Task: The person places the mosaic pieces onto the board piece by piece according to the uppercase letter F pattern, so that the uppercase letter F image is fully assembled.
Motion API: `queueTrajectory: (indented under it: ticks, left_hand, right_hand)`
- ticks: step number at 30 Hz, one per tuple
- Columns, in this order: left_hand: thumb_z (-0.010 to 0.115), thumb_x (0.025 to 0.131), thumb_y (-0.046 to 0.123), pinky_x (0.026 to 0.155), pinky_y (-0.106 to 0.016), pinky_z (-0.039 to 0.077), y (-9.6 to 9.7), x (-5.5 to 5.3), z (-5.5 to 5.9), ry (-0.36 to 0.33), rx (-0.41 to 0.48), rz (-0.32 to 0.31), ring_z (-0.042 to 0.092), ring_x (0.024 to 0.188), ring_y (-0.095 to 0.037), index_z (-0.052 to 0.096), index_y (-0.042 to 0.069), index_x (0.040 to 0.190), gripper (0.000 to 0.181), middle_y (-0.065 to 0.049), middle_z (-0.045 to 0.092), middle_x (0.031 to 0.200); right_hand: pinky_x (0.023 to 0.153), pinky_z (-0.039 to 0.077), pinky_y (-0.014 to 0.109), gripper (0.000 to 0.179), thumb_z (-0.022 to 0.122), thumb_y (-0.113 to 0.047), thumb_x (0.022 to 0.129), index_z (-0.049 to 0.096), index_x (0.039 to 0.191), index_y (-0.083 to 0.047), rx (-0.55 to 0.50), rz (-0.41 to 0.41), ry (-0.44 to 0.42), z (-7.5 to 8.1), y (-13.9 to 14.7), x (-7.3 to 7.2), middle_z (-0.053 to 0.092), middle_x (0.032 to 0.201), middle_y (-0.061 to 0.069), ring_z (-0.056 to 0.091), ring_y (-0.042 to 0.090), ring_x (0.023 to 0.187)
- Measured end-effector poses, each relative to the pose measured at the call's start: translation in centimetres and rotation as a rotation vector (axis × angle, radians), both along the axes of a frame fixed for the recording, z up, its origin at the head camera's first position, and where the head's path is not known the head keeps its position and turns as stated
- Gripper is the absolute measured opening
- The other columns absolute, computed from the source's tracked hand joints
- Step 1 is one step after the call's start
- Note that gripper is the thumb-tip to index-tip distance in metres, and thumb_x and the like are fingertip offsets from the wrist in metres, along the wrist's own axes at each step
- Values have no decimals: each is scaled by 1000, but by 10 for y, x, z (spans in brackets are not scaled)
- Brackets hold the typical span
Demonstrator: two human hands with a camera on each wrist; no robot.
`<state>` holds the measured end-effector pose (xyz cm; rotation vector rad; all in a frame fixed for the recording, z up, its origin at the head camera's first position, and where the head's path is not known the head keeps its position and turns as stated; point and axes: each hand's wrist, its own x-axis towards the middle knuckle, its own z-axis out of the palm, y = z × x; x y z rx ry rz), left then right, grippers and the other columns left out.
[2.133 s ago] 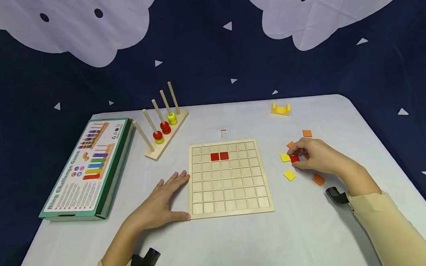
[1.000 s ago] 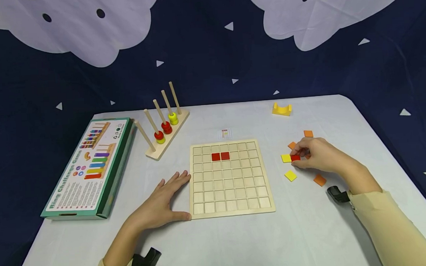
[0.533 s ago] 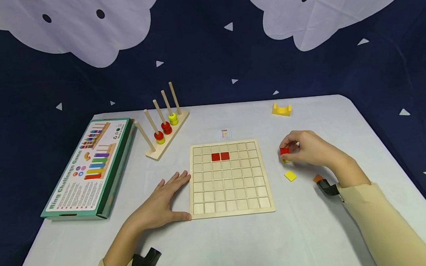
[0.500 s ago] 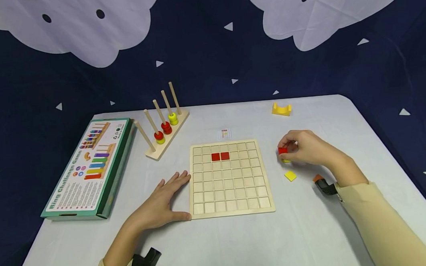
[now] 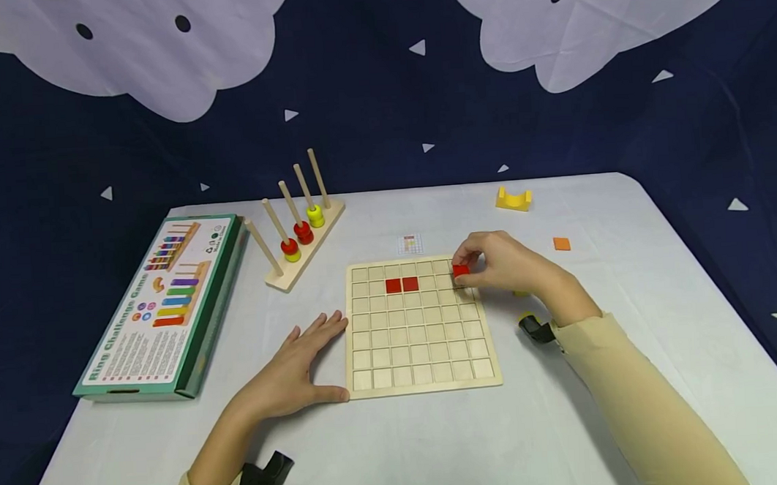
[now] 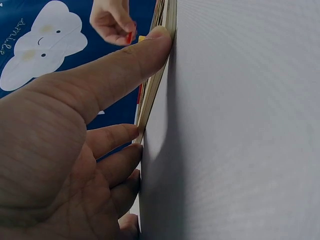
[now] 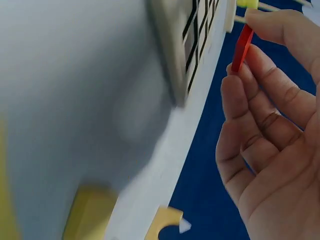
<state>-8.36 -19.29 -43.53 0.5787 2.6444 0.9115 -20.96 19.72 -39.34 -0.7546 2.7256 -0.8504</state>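
Observation:
My right hand (image 5: 508, 264) pinches a red square tile (image 5: 460, 271) between thumb and fingertips, over the upper right corner of the wooden grid board (image 5: 427, 354). In the right wrist view the red tile (image 7: 242, 47) is held tilted, apart from the board's edge. Two red tiles (image 5: 401, 286) lie side by side in cells of the board's second row. The left hand (image 5: 283, 376) has its fingers spread, thumb at the board's lower left corner and fingertips at its left edge. In the left wrist view the left thumb (image 6: 130, 62) lies against that edge.
An orange tile (image 5: 562, 243) lies at the right; the right forearm mostly hides a yellow tile (image 5: 520, 293). Behind the board are a small pattern card (image 5: 410, 243) and a yellow cradle-shaped piece (image 5: 514, 199). A peg stand (image 5: 306, 250) with rings and a game box (image 5: 161, 306) stand left.
The right hand has picked the red tile up from among the loose tiles and carried it left, over the board's upper right corner. The left hand has stayed at the board's edge.

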Motion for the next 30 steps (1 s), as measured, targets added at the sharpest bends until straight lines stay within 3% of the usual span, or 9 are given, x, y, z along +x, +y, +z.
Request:
queueTrajectory:
  ticks: [13, 30]
  left_hand:
    - [98, 75, 31, 131, -74, 9, 0, 0, 0, 0, -3, -1, 23, 167, -38, 41, 10, 166, 110, -10, 34, 176]
    - [98, 75, 34, 130, -75, 11, -1, 1, 3, 15, 6, -5, 26, 165, -40, 42, 10, 165, 108, -11, 36, 175]
  right_hand:
    - [84, 57, 33, 19, 87, -17, 89, 78, 104, -10, 40, 92, -57, -10, -48, -9, 72, 103, 3, 64, 15, 89]
    - [83, 55, 34, 21, 87, -18, 89, 77, 105, -10, 107, 96, -71, -6, -59, -11, 71, 100, 3, 62, 17, 88]
